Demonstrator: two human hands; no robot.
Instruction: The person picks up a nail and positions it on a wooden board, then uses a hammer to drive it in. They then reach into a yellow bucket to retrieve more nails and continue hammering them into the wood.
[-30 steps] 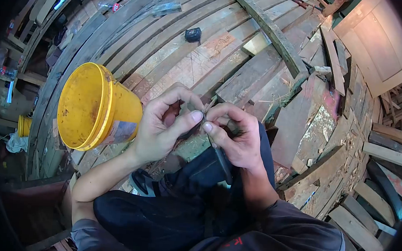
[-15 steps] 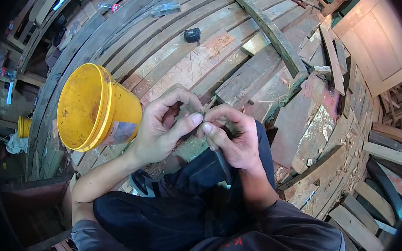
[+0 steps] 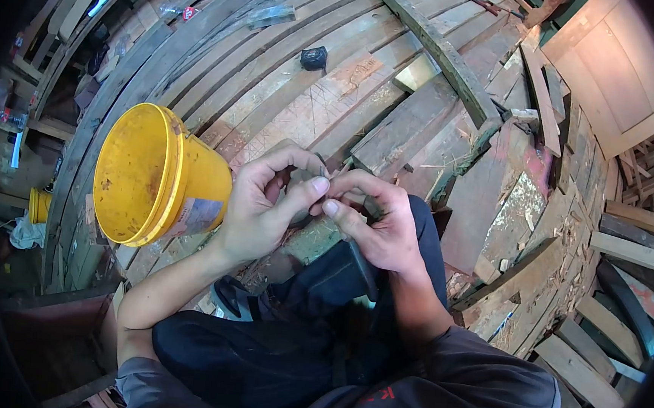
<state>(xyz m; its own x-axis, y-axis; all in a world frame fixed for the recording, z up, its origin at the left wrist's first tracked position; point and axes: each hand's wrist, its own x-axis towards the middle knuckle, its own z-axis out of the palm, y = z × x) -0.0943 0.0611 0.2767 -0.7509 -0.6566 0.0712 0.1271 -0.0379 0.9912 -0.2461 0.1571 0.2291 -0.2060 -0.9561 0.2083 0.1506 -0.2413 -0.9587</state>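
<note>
My left hand (image 3: 270,204) and my right hand (image 3: 380,227) meet fingertip to fingertip over my lap. Both are closed, with thumbs pressed against index fingers in a pinch. Something small and dark shows between and behind the fingers, but I cannot tell what it is. Under my right hand, a dark smooth elongated piece (image 3: 362,271) slants down in front of the trouser leg. The yellow bucket (image 3: 207,177) lies tipped to the left of my left forearm, its open mouth facing left and its inside stained.
Weathered planks (image 3: 296,107) make up the floor. A small black bundle (image 3: 314,58) lies ahead, and a long beam (image 3: 440,56) crosses the boards beyond it. Loose timber offcuts (image 3: 580,373) are heaped at right. A wooden panel (image 3: 617,61) stands at back right, and an open box (image 3: 60,337) sits at lower left.
The fingers have shifted slightly, and my left index fingertip has moved a little up and left. The dark item shows more between the hands. The bucket stays put.
</note>
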